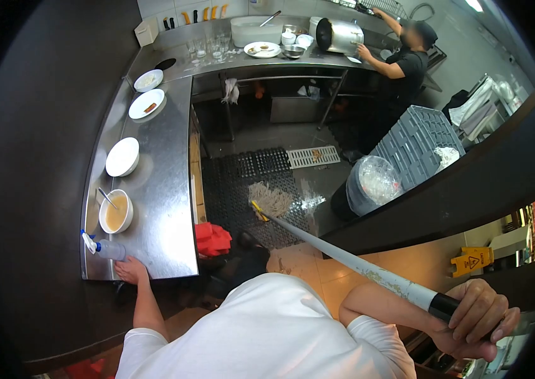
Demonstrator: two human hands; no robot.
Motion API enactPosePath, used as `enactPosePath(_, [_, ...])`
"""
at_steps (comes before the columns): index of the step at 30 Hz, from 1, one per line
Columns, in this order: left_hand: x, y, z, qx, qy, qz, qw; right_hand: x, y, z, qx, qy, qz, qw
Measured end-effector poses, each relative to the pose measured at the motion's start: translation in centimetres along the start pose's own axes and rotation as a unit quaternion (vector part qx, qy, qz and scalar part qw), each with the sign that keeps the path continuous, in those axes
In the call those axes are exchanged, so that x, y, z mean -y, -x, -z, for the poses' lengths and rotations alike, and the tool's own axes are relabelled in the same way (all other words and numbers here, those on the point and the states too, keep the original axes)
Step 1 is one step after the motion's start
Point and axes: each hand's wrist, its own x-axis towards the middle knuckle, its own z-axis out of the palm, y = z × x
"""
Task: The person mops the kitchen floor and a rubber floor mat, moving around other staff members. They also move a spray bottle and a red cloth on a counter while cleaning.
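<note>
My right hand (476, 319) is wrapped round the black grip of a mop handle (356, 262) at the lower right. The worn white pole slants down to a yellow clamp and a stringy mop head (270, 200) lying on the black rubber floor mat (223, 183). At the near left corner of the steel counter (160, 215), my left hand (131, 270) rests with its fingers apart, holding nothing. Just beyond it is a spray bottle (110, 249) with a blue and white head. Further along stands a bowl of brownish liquid (116, 212) with a spoon in it.
A person (409, 57) at the back right handles a large metal pot (343, 36). Grey crates (416, 145) and a lined bin (375, 180) stand on the right. Plates and glasses sit on the counters. A yellow floor sign (471, 260) is at far right.
</note>
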Motion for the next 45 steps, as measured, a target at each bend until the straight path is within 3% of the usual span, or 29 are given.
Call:
enactPosePath(29, [-0.5, -0.1, 0.6, 0.035, -0.009, 0.018, 0.999, -1.1, -0.2, -1.9, -0.003, 0.024, -0.004, 1.000])
enactPosePath(32, [0.1, -0.1, 0.2, 0.037, -0.008, 0.010, 0.999, -2.5, -0.2, -3.3, 0.026, 0.027, 0.002, 0.999])
enactPosePath(36, [-0.4, 0.1, 0.7, 0.031, -0.032, 0.007, 0.999, -1.8, -1.9, -4.7, 0.196, 0.040, -0.130, 0.971])
enactPosePath(39, [0.3, 0.0, 0.0, 0.037, -0.023, 0.006, 0.999, -1.8, -2.1, -5.4, 0.246, -0.006, -0.160, 0.956])
enactPosePath(42, [0.6, -0.4, -0.5, 0.047, -0.016, 0.016, 0.999, -2.5, -2.4, -6.1, 0.253, 0.025, -0.130, 0.958])
enactPosePath(45, [0.4, -0.4, 0.0, 0.049, -0.040, 0.011, 0.998, -2.6, -2.2, -5.7, 0.225, -0.032, -0.195, 0.954])
